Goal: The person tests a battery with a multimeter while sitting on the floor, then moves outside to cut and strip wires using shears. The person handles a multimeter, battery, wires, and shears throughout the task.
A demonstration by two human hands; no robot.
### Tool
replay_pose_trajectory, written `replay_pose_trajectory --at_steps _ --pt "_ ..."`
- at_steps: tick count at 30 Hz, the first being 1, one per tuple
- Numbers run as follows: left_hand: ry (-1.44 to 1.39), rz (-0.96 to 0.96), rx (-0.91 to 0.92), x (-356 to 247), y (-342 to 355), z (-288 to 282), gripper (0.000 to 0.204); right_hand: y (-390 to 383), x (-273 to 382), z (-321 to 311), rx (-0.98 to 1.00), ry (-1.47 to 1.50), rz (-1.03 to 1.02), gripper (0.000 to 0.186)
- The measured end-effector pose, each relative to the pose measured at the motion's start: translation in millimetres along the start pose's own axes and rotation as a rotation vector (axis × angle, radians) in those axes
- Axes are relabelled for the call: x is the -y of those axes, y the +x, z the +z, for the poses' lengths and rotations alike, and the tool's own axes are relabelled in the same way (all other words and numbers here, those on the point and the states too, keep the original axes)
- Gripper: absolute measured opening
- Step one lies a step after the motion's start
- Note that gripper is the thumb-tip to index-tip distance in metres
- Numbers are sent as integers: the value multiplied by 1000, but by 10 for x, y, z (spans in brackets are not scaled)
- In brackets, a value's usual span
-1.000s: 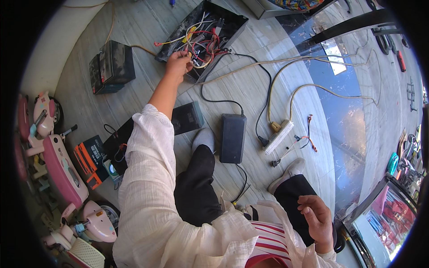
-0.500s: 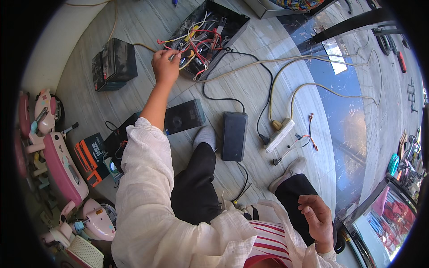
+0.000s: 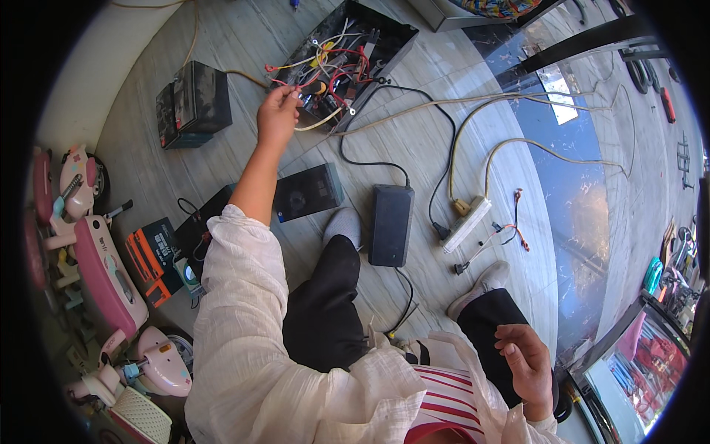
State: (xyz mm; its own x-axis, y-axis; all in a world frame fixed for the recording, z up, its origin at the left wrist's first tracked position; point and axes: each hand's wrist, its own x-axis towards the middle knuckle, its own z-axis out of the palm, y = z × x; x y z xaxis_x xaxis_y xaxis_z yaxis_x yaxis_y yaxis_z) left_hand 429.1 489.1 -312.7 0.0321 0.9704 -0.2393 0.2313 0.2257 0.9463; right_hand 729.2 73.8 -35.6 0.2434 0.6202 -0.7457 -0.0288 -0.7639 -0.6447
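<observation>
My left hand [image 3: 278, 117] reaches out to the near left corner of a black open box [image 3: 399, 52]. Its thumb and fingers pinch a red wire [image 3: 316, 76] that runs back into the box. Inside lie several red, white and yellow wires with ring ends, among tools. A cream wire [image 3: 325, 120] with a ring end hangs over the box's near side. My right hand [image 3: 523, 360] hovers over my right knee, fingers loosely bent and apart, with nothing in it.
Black batteries [image 3: 200, 96] stand left of the box. A black power adapter [image 3: 392, 226] and a white power strip [image 3: 468, 224] lie nearer, cables trailing across the floor. A small wire lead [image 3: 510, 226] is right of the strip. Pink ride-on toys [image 3: 103, 266] line the left side.
My left hand has drawn slightly nearer and right with the red wire. Some wires in the box have shifted; a ring end now sticks out at the near right. My right hand stays put.
</observation>
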Motion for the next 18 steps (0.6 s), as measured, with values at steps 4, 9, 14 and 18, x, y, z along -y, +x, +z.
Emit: replay_pose_trajectory --at_steps 4,9,14,18 --pt "42 68 16 -16 -40 35 15 1 15 2 5 9 6 20" --pt "54 125 23 -25 -47 76 15 -4 0 2 5 20 4 20" --pt "78 268 -15 16 -27 60 16 -8 6 5 9 22 -3 21" --pt "-6 55 -4 -64 -44 8 14 -25 13 9 9 36 3 21"
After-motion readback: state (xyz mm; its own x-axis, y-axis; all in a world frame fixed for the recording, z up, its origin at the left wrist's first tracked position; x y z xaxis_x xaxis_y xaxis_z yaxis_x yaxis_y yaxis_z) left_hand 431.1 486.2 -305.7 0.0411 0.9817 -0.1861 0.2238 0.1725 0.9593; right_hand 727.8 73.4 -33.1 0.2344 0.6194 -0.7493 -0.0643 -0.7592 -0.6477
